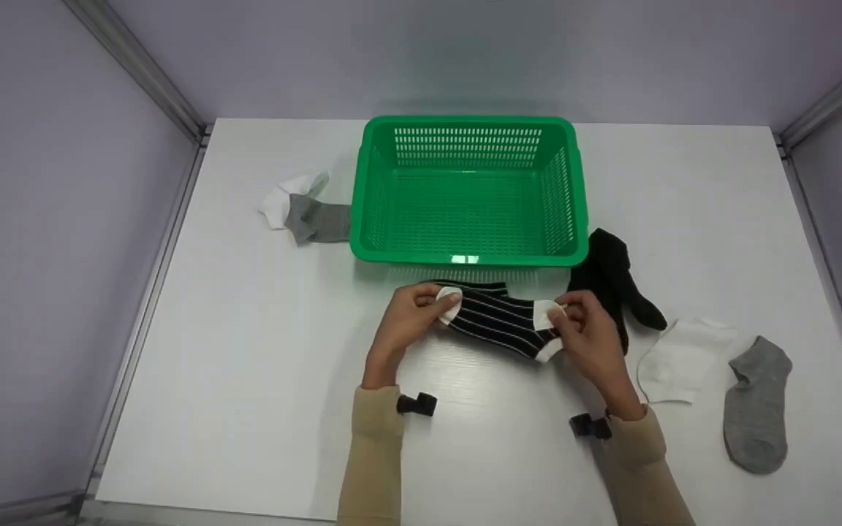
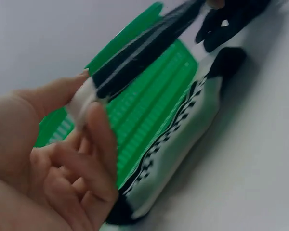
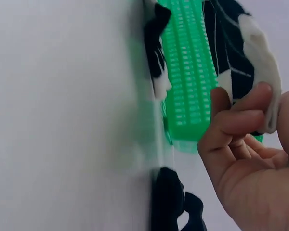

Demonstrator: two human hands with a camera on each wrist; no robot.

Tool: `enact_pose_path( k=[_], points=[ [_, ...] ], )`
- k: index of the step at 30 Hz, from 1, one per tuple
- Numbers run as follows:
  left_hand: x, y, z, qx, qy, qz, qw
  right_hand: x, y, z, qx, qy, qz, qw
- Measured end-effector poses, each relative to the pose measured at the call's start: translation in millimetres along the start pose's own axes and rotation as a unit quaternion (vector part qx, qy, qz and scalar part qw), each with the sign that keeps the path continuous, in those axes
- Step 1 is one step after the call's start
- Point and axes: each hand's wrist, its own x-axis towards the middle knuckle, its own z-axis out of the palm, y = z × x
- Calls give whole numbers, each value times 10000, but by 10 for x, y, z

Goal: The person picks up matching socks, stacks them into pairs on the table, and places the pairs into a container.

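A black sock with thin white stripes and white patches point(image 1: 498, 319) is stretched between both hands, raised above the table. The left hand point(image 1: 411, 315) pinches the white patch at one end between thumb and fingers. At the other end, the right hand point(image 1: 590, 334) grips another white patch. Beneath and behind this sock, a second patterned sock point(image 1: 490, 286) lies in front of the basket, mostly hidden in the head view. In the left wrist view that lying sock point(image 2: 180, 139) shows a pale side, a checkered band and dark ends.
A green plastic basket point(image 1: 468, 259) stands at the back middle. Left of it lie a white sock point(image 1: 275, 206) and a grey sock point(image 1: 330, 223). To the right are black socks point(image 1: 615, 274), a white sock point(image 1: 680, 361) and a grey sock point(image 1: 756, 416). Walls bound the table point(image 1: 245, 380).
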Motion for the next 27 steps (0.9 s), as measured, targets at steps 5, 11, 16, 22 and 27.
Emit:
enact_pose_path(
  k=[5,11,16,22,27],
  points=[
    [-42,-51,-220,41,-21,-312,9995,-8,-36,149,18,-336,-237,9992],
    [-26,-39,-345,597,472,-495,9959,-9,-102,264,-324,-641,-568,9958],
    [13,-4,-381,1716,763,-538,9807,3,-146,303,-723,-815,-445,9931],
    [46,-15,-393,2604,1014,-637,9581,65,-225,349,-1135,-1170,-458,9856],
    [28,-3,-389,2750,1010,-618,9541,72,-261,346,-1469,-1343,-325,9795]
  ],
)
